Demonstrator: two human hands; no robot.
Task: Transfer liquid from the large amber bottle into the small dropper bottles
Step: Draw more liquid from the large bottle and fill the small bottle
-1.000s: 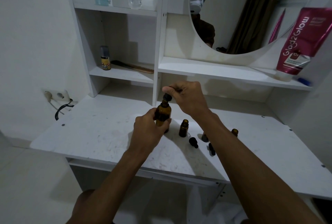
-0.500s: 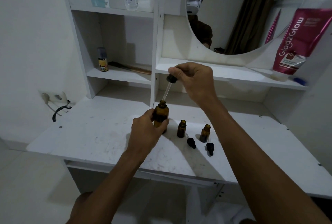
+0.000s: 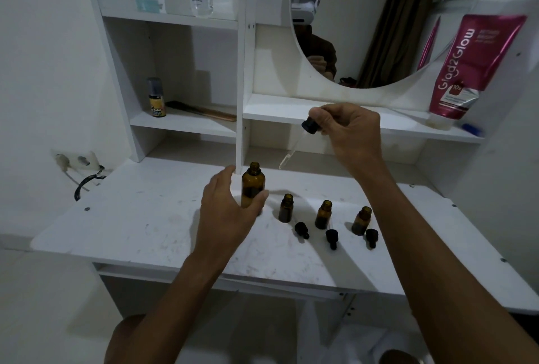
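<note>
The large amber bottle stands upright and uncapped on the white desk. My left hand is open just beside it, fingers spread, thumb near the bottle's lower side. My right hand is raised above and to the right, shut on a black dropper cap whose glass pipette slants down to the left, clear of the bottle's mouth. Three small amber dropper bottles stand open in a row to the right, each with its black dropper cap lying in front.
A white shelf unit rises behind the desk, with a divider panel just behind the large bottle. A spray can and comb sit on the left shelf. A pink tube leans at right. A round mirror hangs above.
My right hand lifted the dropper fully out of the large bottle and carried it up and to the right. My left hand let go of the bottle and opened beside it.
</note>
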